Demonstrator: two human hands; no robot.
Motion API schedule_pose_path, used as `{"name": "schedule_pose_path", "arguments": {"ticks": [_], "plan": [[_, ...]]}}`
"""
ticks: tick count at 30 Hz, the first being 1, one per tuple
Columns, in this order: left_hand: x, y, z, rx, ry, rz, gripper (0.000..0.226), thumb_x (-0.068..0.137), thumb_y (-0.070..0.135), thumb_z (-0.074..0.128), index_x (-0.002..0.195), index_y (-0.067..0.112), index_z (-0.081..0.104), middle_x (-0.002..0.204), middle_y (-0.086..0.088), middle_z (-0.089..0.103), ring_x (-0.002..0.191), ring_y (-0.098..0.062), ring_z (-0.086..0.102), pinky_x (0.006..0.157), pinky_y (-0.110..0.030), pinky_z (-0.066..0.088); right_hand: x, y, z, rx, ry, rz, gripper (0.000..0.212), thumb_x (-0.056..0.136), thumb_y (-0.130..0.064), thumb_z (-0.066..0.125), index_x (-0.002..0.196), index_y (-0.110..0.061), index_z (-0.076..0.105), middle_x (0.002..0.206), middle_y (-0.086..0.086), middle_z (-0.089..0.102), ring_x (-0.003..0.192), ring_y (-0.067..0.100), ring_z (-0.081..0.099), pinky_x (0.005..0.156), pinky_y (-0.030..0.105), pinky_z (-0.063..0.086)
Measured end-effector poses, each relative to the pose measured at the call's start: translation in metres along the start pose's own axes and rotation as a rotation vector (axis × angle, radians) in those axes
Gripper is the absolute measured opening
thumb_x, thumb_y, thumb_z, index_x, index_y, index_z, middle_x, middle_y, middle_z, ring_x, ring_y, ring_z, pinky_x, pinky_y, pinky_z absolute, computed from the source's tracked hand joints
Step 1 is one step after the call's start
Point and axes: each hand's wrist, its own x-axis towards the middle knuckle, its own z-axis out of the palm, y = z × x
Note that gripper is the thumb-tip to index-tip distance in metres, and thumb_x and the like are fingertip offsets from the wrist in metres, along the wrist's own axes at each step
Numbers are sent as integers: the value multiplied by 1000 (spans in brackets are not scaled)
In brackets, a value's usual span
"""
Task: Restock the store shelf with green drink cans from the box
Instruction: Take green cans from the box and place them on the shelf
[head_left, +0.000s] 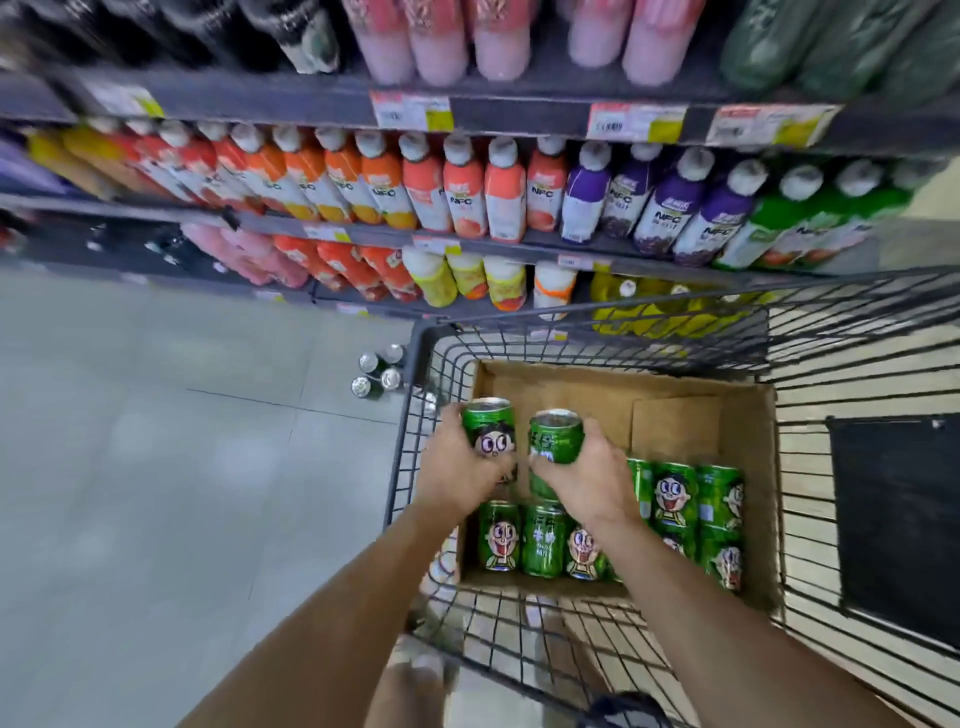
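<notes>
A cardboard box (675, 395) sits in a black wire shopping cart (810, 467). Several green drink cans (675, 499) with a cartoon face stand along its near side. My left hand (457, 467) grips one green can (488, 426), held above the box's left part. My right hand (587, 473) grips a second green can (555, 434) just beside the first. Both cans are upright and almost touching. The far part of the box floor is bare cardboard.
Store shelves (519, 109) with juice bottles in many colours run across the top. Several cans (376, 371) stand on the grey floor (156, 467) just left of the cart's front corner. A dark panel (893, 519) hangs on the cart's right side.
</notes>
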Motion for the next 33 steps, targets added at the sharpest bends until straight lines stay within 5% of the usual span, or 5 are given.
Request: {"name": "schedule_pose_path", "arguments": {"ticks": [4, 8, 13, 29, 33], "plan": [[-15, 4, -48, -26, 88, 79, 66, 70, 28, 81, 124, 22, 44, 93, 10, 61, 86, -9, 61, 73, -21, 44, -37, -39, -12, -3, 31, -126, 80, 76, -44, 80, 143, -25, 40, 118, 3, 68, 106, 25, 64, 86, 33, 53], [-27, -2, -105, -114, 189, 159, 64, 70, 25, 83, 121, 26, 45, 95, 12, 63, 87, -8, 63, 74, -21, 47, -72, -93, -5, 13, 65, -211, 80, 78, -49, 76, 145, -31, 34, 112, -1, 64, 100, 22, 62, 79, 32, 50], [-45, -32, -197, -209, 301, 194, 63, 64, 33, 83, 113, 38, 43, 100, 7, 68, 91, -13, 67, 81, -36, 56, -107, -176, 19, 47, 126, -377, 78, 80, -42, 77, 145, -26, 37, 137, 0, 55, 125, 23, 50, 90, 29, 41], [-124, -115, -494, -254, 603, 434, 78, 67, 30, 85, 133, 22, 43, 101, 11, 61, 90, -5, 63, 74, -15, 45, -252, -420, 123, 102, 219, -735, 71, 76, -45, 75, 134, -28, 39, 123, -3, 59, 111, 19, 56, 84, 34, 47], [-129, -111, -544, -238, 613, 473, 84, 66, 34, 85, 136, 23, 41, 106, 8, 63, 98, -9, 64, 85, -27, 52, -277, -467, 123, 115, 246, -825, 65, 77, -41, 76, 131, -26, 42, 119, -3, 60, 111, 19, 55, 79, 29, 40]]}}
